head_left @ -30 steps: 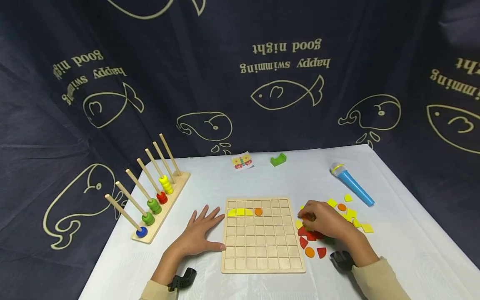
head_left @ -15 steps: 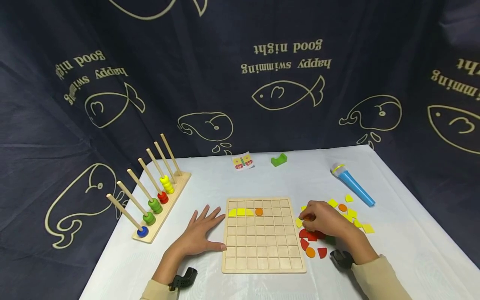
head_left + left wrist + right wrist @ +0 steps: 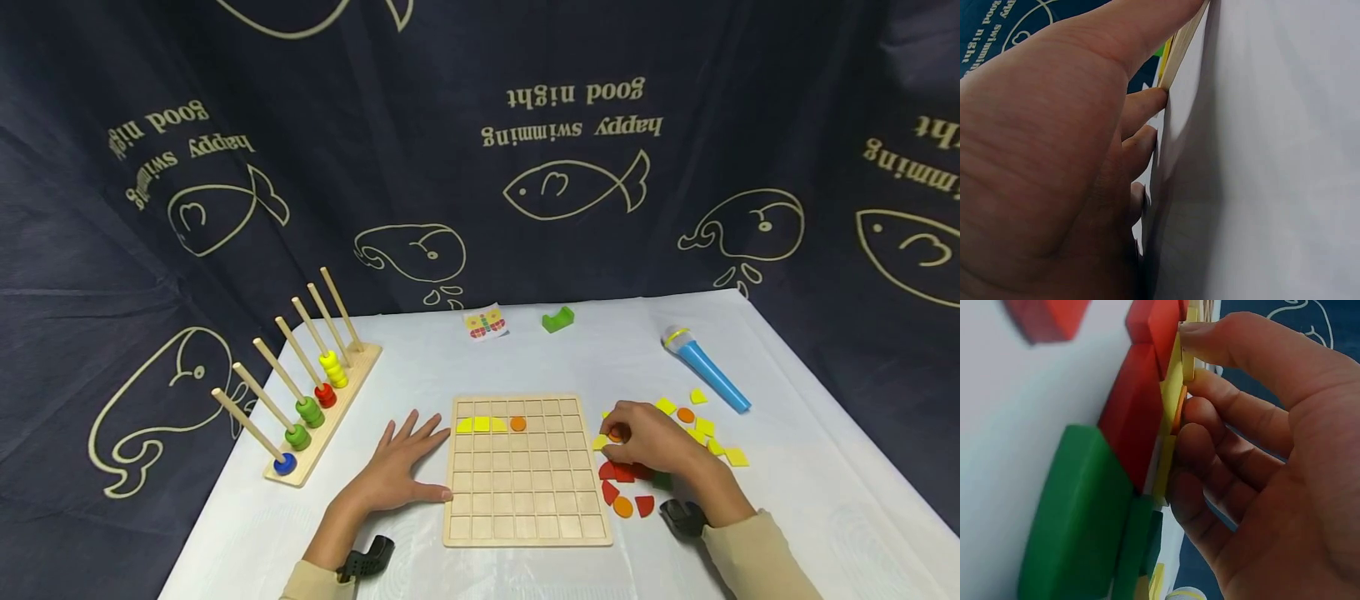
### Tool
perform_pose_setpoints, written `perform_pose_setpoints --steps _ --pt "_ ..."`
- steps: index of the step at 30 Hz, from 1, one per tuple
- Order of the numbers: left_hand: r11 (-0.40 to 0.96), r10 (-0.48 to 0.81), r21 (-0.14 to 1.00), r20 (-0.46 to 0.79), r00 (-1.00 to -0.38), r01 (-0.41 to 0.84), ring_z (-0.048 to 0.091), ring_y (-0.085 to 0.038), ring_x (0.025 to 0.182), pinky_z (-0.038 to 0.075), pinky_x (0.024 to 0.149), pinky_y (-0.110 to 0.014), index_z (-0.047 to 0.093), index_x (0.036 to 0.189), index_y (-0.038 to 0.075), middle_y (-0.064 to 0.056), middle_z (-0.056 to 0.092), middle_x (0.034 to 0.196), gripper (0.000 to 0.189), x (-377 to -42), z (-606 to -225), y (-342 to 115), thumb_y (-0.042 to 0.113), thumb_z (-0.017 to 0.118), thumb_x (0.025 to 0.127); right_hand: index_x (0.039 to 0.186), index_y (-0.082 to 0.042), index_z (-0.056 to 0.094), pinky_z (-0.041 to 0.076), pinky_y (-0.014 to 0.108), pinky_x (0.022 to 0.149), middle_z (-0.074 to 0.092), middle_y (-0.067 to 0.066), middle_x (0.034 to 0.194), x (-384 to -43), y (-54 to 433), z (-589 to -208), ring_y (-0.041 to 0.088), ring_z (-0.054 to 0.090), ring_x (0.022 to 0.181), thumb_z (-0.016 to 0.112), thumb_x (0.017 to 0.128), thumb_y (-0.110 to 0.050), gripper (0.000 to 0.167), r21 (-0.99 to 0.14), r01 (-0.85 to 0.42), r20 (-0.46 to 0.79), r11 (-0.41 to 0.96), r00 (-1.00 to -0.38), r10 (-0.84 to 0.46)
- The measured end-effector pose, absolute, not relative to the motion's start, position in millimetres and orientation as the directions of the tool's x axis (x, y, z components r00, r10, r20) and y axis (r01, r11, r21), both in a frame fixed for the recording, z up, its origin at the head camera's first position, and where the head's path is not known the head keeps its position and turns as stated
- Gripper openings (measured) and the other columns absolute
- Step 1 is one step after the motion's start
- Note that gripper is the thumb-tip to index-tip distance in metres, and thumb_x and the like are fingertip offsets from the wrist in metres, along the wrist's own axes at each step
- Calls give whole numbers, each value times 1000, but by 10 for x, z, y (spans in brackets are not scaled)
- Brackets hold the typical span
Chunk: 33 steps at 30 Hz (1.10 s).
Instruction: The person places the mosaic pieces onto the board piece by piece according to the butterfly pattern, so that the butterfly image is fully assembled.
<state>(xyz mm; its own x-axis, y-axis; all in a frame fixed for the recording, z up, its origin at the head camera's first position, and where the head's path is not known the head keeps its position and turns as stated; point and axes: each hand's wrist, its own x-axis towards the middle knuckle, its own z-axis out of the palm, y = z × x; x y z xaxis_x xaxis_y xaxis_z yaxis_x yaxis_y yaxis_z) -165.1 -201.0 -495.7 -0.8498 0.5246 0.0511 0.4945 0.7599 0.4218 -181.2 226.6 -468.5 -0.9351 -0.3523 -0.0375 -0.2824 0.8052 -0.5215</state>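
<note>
My left hand (image 3: 397, 471) lies flat with spread fingers at the left side of a wooden grid board (image 3: 536, 481). Its thumb and index fingertip touch the board's edge. Along an upper row of the board lie yellow pieces (image 3: 482, 424) and an orange disc (image 3: 517, 424). Right of the board, my right hand (image 3: 648, 437) is over a pile of flat coloured pieces. In the right wrist view, its thumb and index finger pinch a yellow piece (image 3: 1187, 357); its full shape is hidden. Red pieces (image 3: 1135, 412) and a green block (image 3: 1075, 515) lie close by.
A peg abacus (image 3: 322, 417) with coloured beads stands at the left. Toward the back lie a butterfly picture card (image 3: 485, 322) and a green curved block (image 3: 557, 319). A blue toy microphone (image 3: 705, 369) lies at the right, beyond several scattered yellow pieces (image 3: 705, 427).
The yellow piece at my right fingertips has turned and shifted slightly away from me. A red piece and the near orange disc have slid a little. My left hand stays in place.
</note>
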Motion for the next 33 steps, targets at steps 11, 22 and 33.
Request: perform_pose_setpoints --steps 11,22,33 --pt "759 527 422 47 -848 496 8 -34 144 0 110 -60 42 147 23 -1 27 156 96 -1645 -4954 -2026 74 66 70 90 -14 71 46 29 62 55 -6 74 -1916 2095 -4656 13 50 69 82 74 -28 25 -504 -275 33 819 -953 -301" --pt "764 525 412 50 -850 497 8 -34 144 1 110 -60 42 147 23 -2 28 155 96 -1647 -4955 -2020 75 65 70 86 -15 71 42 30 60 52 -8 73 -2019 1656 -4610 12 48 67 82 74 -30 23 -469 -350 92 811 -932 -350" --pt "761 529 415 49 -847 499 9 -36 144 1 110 -62 43 147 22 -3 28 155 95 -1642 -4947 -2013 73 66 70 84 -19 69 42 30 62 50 -9 74 -2086 1438 -4627 12 46 69 83 74 -35 24 -411 -391 83 824 -916 -393"
